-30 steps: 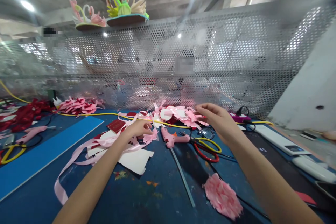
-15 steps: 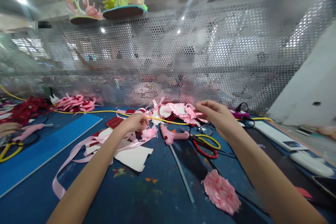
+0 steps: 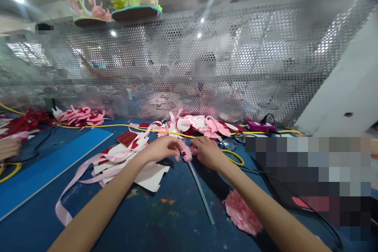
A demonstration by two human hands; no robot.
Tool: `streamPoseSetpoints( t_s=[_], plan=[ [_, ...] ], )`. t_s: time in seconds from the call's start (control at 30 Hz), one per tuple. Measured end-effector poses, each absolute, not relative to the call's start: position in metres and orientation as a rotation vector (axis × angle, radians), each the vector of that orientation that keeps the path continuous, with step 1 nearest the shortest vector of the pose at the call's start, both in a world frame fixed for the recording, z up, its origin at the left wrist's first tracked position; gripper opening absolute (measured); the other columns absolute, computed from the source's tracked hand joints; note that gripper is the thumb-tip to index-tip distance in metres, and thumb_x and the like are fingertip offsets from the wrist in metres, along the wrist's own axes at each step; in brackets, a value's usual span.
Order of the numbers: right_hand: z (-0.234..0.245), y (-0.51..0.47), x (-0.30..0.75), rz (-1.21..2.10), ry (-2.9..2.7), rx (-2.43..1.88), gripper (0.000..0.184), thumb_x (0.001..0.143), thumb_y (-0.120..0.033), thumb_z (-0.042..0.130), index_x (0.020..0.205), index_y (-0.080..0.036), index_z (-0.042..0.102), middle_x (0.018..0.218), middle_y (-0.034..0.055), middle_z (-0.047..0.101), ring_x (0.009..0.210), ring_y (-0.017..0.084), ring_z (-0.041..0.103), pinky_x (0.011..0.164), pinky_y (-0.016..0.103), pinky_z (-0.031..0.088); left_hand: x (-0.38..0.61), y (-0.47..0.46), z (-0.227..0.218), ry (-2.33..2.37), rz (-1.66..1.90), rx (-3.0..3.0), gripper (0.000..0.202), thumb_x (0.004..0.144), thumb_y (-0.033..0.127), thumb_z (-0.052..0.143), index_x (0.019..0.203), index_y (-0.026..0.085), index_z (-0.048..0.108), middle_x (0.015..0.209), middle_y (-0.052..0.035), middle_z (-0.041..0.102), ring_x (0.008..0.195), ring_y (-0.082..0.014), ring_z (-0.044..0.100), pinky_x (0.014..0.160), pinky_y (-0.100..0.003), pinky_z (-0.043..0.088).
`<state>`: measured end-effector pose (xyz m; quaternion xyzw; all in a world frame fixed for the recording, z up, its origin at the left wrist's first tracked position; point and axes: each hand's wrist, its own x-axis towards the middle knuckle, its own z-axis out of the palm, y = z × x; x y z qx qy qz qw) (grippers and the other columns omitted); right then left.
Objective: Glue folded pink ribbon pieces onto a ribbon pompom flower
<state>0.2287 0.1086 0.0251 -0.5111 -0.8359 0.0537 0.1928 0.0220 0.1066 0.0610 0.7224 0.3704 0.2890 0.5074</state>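
My left hand is closed, its fingertips pinching a small pink ribbon piece that is mostly hidden behind them. Right beside it lies a pink hot glue gun with a long glue stick sticking out of its back toward me. My right hand has its fingers bent over the glue gun's handle, which it largely covers. Scissors with a yellow handle loop show partly beyond the right wrist. A ruffled pink ribbon flower rests on the table below my right forearm.
White card pieces and loose pink ribbon lie left. Behind are pink petal pieces, a yellow cable and glasses. A perforated metal screen closes off the back. Another person's hand is far left.
My right hand has come down and left from the petal pile onto the glue gun's handle. My left hand has moved right, carrying the pink ribbon piece to the gun.
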Motion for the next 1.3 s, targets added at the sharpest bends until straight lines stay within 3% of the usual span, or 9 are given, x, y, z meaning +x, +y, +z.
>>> streamPoseSetpoints(
  t_s=[0.1,0.23,0.43,0.57,0.67,0.87,1.03,1.17,1.3],
  plan=[
    [0.015,0.107,0.227,0.024,-2.473,-1.495,0.047,0.07,-0.003,0.053,0.115,-0.017,0.054,0.118,0.0113,0.056,0.114,0.026,0.045,0.094,0.043,0.032,0.037,0.082,0.045,0.86,0.667,1.696,0.022,0.061,0.001,0.061,0.077,0.017,0.064,0.061,0.0,0.066,0.059,-0.0155,0.064,0.059,-0.023,0.046],
    [0.017,0.103,0.224,-0.109,-2.516,-1.571,0.031,0.077,-0.01,0.054,0.107,-0.015,0.055,0.107,0.0079,0.056,0.096,0.023,0.053,0.08,0.037,0.042,0.035,0.045,0.034,0.915,0.718,1.603,0.022,0.066,0.01,0.062,0.087,0.019,0.058,0.068,-0.0005,0.065,0.054,-0.0127,0.06,0.05,-0.021,0.045],
    [0.039,0.103,0.229,-0.226,-2.394,-1.594,0.034,0.066,-0.007,0.053,0.098,-0.017,0.055,0.107,0.0112,0.053,0.087,0.025,0.057,0.061,0.029,0.04,0.0,0.015,0.026,1.035,0.941,1.239,0.026,0.064,0.021,0.072,0.085,0.02,0.057,0.074,-0.0019,0.062,0.062,-0.0152,0.063,0.051,-0.023,0.05],
    [0.058,0.096,0.232,-0.233,-2.276,-1.559,0.035,0.074,-0.021,0.051,0.109,-0.016,0.048,0.114,0.0125,0.05,0.092,0.026,0.054,0.065,0.03,0.04,-0.014,0.014,0.014,1.089,1.056,1.106,0.036,0.061,0.024,0.075,0.09,0.021,0.054,0.075,-0.0004,0.06,0.062,-0.0166,0.065,0.044,-0.02,0.05],
    [0.055,0.083,0.23,-0.177,-2.272,-1.519,0.027,0.079,-0.028,0.048,0.105,-0.018,0.047,0.104,0.0093,0.055,0.086,0.022,0.055,0.067,0.029,0.04,-0.015,0.017,0.005,1.106,1.122,1.045,0.04,0.059,0.025,0.076,0.09,0.021,0.052,0.075,0.0008,0.059,0.061,-0.0146,0.063,0.044,-0.02,0.051],
    [0.021,0.072,0.231,-0.083,-2.32,-1.573,0.018,0.067,-0.014,0.056,0.085,-0.018,0.057,0.089,0.0091,0.058,0.076,0.024,0.057,0.061,0.03,0.04,-0.01,0.021,-0.007,1.076,1.156,1.019,0.042,0.058,0.029,0.077,0.088,0.019,0.048,0.074,0.0016,0.057,0.062,-0.0148,0.063,0.046,-0.021,0.053],
    [0.025,0.056,0.21,0.029,-2.351,-1.415,0.032,0.07,-0.017,0.058,0.102,-0.021,0.057,0.11,0.0088,0.056,0.101,0.024,0.052,0.083,0.033,0.041,-0.006,0.017,-0.01,1.032,1.208,1.045,0.041,0.06,0.03,0.076,0.088,0.02,0.047,0.073,0.0018,0.056,0.061,-0.0156,0.064,0.045,-0.022,0.053],
    [0.028,0.025,0.177,0.379,-2.315,-1.31,0.02,0.079,-0.038,0.057,0.09,-0.022,0.061,0.084,0.0037,0.066,0.077,0.02,0.061,0.065,0.028,0.045,-0.001,0.01,-0.009,1.014,1.259,1.022,0.041,0.06,0.03,0.076,0.086,0.02,0.046,0.074,0.0027,0.056,0.053,-0.0105,0.059,0.045,-0.022,0.053],
    [0.018,0.014,0.166,0.273,-2.334,-1.223,0.018,0.084,-0.032,0.053,0.076,-0.021,0.064,0.069,0.0025,0.067,0.062,0.017,0.061,0.057,0.026,0.041,0.004,0.002,-0.008,0.975,1.262,0.946,0.041,0.064,0.029,0.075,0.088,0.021,0.044,0.075,0.0037,0.056,0.057,-0.0099,0.059,0.046,-0.021,0.054]
  ],
)
